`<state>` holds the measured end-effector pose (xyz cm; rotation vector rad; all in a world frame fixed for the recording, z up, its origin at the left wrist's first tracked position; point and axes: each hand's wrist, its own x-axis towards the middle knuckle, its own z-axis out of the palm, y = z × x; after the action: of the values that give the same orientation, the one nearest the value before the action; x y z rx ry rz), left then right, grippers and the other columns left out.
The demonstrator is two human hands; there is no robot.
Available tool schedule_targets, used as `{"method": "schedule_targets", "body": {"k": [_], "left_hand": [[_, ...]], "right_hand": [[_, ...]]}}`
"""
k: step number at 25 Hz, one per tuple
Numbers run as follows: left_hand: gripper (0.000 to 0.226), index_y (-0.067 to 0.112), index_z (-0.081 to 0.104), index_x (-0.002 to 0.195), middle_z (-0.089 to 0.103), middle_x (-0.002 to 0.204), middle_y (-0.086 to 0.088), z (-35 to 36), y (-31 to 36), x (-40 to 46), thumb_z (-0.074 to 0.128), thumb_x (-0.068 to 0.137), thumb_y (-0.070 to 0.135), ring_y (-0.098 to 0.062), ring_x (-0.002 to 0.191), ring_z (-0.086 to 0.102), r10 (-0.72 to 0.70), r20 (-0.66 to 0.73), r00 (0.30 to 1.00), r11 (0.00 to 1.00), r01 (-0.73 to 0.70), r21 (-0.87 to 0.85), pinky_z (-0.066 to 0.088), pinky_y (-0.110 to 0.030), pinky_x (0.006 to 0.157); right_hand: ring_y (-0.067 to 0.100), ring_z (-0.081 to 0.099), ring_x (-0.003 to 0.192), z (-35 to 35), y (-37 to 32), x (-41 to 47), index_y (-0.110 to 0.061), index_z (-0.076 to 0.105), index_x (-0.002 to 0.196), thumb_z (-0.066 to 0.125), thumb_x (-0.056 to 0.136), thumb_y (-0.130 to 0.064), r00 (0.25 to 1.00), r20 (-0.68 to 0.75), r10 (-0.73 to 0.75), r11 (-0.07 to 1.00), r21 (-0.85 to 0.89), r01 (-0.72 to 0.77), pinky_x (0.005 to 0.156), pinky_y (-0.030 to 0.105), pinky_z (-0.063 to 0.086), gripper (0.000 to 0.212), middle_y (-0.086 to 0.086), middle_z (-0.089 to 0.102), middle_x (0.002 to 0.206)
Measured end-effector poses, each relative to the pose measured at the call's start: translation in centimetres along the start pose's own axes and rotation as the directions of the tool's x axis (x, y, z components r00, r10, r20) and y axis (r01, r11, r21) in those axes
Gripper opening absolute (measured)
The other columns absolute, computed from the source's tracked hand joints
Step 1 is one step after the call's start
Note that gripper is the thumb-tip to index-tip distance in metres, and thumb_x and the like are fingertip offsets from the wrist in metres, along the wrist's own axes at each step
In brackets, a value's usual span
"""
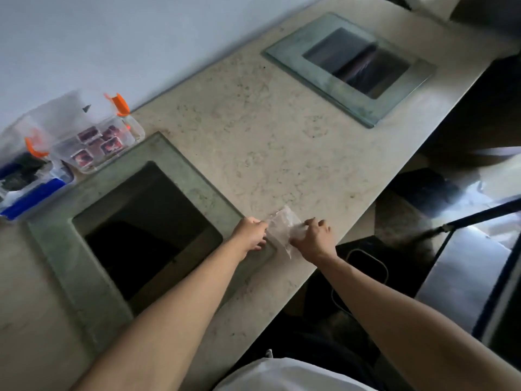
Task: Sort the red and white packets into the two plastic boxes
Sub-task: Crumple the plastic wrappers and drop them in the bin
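A clear plastic bag (283, 228) with pale contents lies on the counter near its front edge. My left hand (251, 233) pinches its left side and my right hand (313, 239) grips its right side. At the far left stands a clear plastic box with orange clips (132, 128), open, holding several red packets (97, 145). Beside it, further left, a second box with blue clips (32, 194) holds dark and white contents that are too blurred to make out.
Two glass-framed rectangular openings are set into the marble counter (267, 142), one (141, 227) just left of my hands and one (355, 63) at the back right. The counter edge runs diagonally to the right, with dark floor and a cable below.
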<state>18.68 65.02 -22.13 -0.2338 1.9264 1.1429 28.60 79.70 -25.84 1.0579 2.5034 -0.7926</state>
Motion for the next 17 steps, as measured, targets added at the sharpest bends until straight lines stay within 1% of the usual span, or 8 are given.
{"method": "schedule_targets", "body": {"k": [3,6,8,9,10,13,15,17], "left_hand": [[0.020,0.012,0.057,0.083,0.065,0.088,-0.014,1.3,-0.3,0.0,0.051,0.097,0.023,-0.030,0.084,0.066,-0.028,0.006,1.000,1.000,0.028,-0.013,0.057,-0.044,0.085],[0.018,0.011,0.056,0.082,0.065,0.087,-0.014,1.9,-0.7,0.2,0.051,0.097,0.019,-0.029,0.076,0.065,-0.038,0.010,0.999,0.999,0.038,-0.010,0.055,-0.038,0.074],[0.006,0.011,0.056,0.092,0.063,0.083,-0.012,2.1,-1.1,0.4,0.051,0.093,0.013,-0.027,0.072,0.065,-0.018,-0.006,1.000,0.999,0.018,-0.028,0.054,-0.038,0.073],[0.010,0.011,0.053,0.102,0.062,0.082,-0.011,2.1,-1.4,0.3,0.053,0.092,0.011,-0.026,0.072,0.065,-0.013,-0.010,1.000,0.999,0.013,-0.047,0.055,-0.040,0.075],[0.023,0.011,0.050,0.112,0.061,0.080,-0.010,2.3,-1.8,0.2,0.055,0.090,0.009,-0.026,0.071,0.065,-0.010,-0.004,1.000,0.998,0.009,-0.068,0.055,-0.040,0.075],[0.051,0.005,0.045,0.133,0.061,0.084,-0.009,2.5,-2.6,-1.1,0.066,0.087,0.011,-0.024,0.080,0.063,0.024,0.062,0.998,0.989,-0.015,-0.147,0.054,-0.038,0.069],[0.058,0.010,0.044,0.137,0.064,0.096,-0.010,2.6,-2.9,-2.2,0.072,0.086,0.013,-0.028,0.095,0.062,0.034,0.157,0.987,0.982,-0.003,-0.189,0.054,-0.040,0.073],[0.045,0.007,0.053,0.127,0.068,0.102,-0.014,3.1,-3.0,-3.2,0.073,0.086,0.011,-0.030,0.093,0.065,0.045,0.294,0.955,0.977,0.020,-0.214,0.056,-0.046,0.078]], "right_hand": [[0.033,0.052,0.120,1.0,0.8,-0.6,-0.012,0.048,0.135,0.078,0.078,-0.036,1.000,-0.020,-0.024,0.994,0.107,0.026,0.101,0.038,0.041,0.069,0.013,0.056,0.130],[0.026,0.064,0.103,1.3,1.4,-1.2,-0.019,0.067,0.108,0.072,0.081,-0.027,1.000,-0.020,-0.009,0.975,0.223,0.014,0.084,0.032,0.050,0.029,0.007,0.068,0.110],[0.021,0.067,0.090,1.0,1.8,-1.8,-0.019,0.072,0.091,0.068,0.083,-0.022,1.000,-0.019,-0.010,0.942,0.334,0.016,0.077,0.029,0.052,0.008,-0.001,0.070,0.093],[0.018,0.068,0.085,0.8,2.0,-2.2,-0.018,0.072,0.088,0.069,0.084,-0.019,1.000,-0.013,-0.001,0.910,0.414,0.006,0.074,0.028,0.053,0.005,-0.002,0.071,0.089],[0.015,0.068,0.081,0.6,2.4,-2.8,-0.015,0.073,0.089,0.070,0.085,-0.016,1.000,0.011,0.012,0.859,0.512,-0.015,0.072,0.028,0.053,0.005,-0.001,0.072,0.088],[0.022,0.070,0.075,-0.4,3.5,-5.2,-0.003,0.069,0.093,0.064,0.089,-0.001,0.995,0.100,-0.013,0.609,0.790,-0.071,0.070,0.035,0.054,0.006,0.011,0.074,0.088],[0.024,0.070,0.070,-1.0,4.5,-7.4,0.003,0.068,0.097,0.060,0.089,0.003,0.997,0.083,0.002,0.546,0.835,-0.070,0.064,0.032,0.055,0.011,0.013,0.072,0.084],[0.024,0.068,0.064,-1.4,5.8,-9.6,0.002,0.069,0.095,0.063,0.087,0.003,0.998,0.049,0.027,0.527,0.848,-0.056,0.060,0.032,0.055,0.010,0.013,0.071,0.080]]}}
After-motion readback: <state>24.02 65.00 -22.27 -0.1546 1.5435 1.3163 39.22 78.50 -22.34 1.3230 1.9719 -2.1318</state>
